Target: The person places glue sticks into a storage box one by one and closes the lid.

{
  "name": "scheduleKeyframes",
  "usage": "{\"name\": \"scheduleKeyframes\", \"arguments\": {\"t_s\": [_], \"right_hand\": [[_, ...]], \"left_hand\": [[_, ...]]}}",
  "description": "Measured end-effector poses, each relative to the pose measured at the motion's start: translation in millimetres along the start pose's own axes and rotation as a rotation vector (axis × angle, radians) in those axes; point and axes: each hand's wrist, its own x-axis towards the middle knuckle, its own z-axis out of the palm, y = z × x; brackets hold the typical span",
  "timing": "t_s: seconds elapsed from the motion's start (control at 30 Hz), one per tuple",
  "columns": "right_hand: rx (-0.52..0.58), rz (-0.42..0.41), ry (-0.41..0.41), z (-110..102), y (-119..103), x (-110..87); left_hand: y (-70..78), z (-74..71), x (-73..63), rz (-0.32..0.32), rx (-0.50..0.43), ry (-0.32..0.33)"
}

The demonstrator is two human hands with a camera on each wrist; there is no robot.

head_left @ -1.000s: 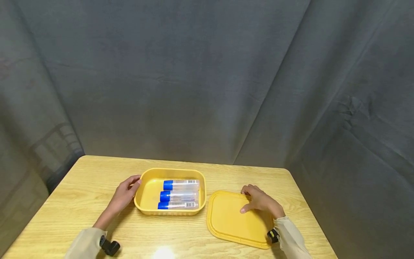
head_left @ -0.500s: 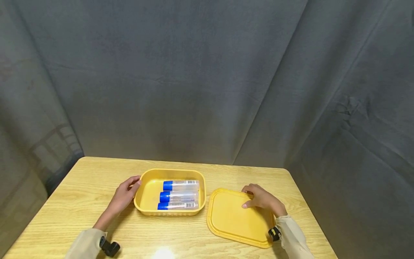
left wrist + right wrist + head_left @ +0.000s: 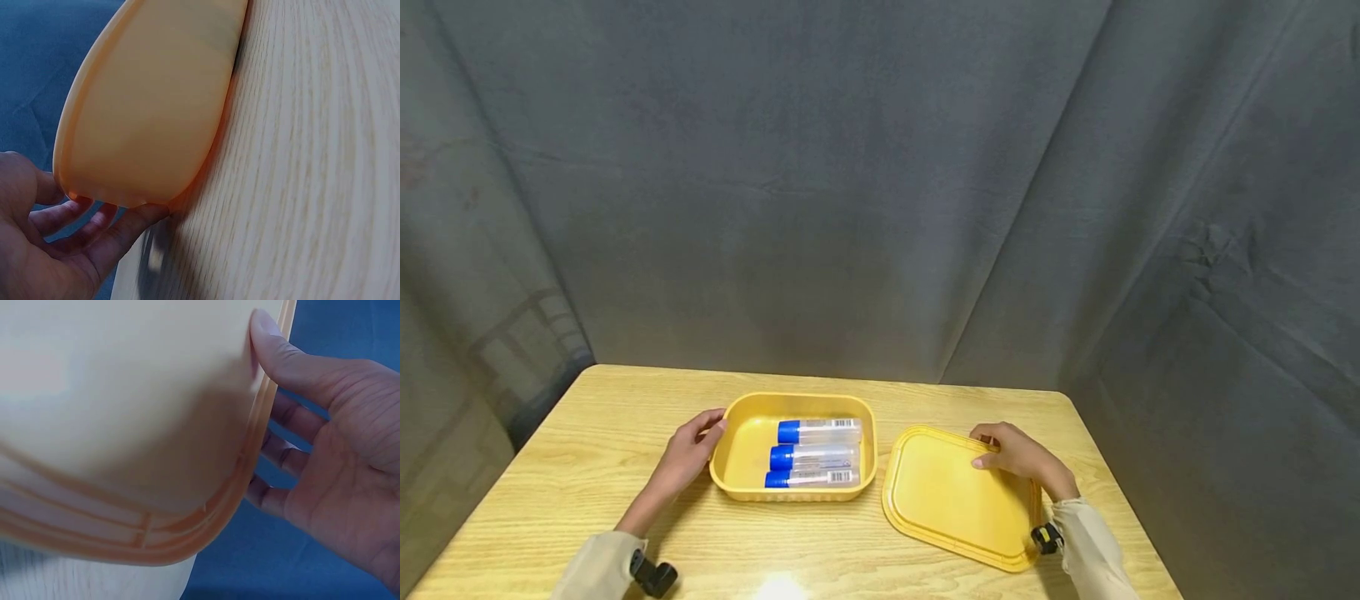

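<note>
A yellow plastic box, lidless, stands left of centre on the table. Three clear tubes with blue caps and printed labels lie side by side in it. My left hand rests at the box's left end; in the left wrist view its fingertips touch the outside of the wall, close above the tabletop. To the right is the matching yellow lid. My right hand pinches the lid's far right edge, thumb on top. In the right wrist view the other fingers are partly hidden behind the rim.
Both things are on a light wood table with rounded far corners. Grey curtains hang close behind it and along both sides. Black wrist cameras sit at both cuffs.
My right hand has moved slightly right and away, and the lid's far edge has shifted up and to the right with it. The left hand, box and tubes stay nearly still.
</note>
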Motion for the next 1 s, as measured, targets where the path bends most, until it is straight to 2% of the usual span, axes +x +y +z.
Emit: {"name": "scheduleKeyframes", "arguments": {"t_s": [0.43,1.0], "right_hand": [[-0.036,-0.045,0.090,-13,-5,-2.3],[-0.073,-0.074,0.203,-32,-34,-0.8]], "left_hand": [[0.5,-0.3,-0.8,0.006,-0.010,0.004],[0.5,0.0,-2.1,0.012,-0.010,0.007]]}}
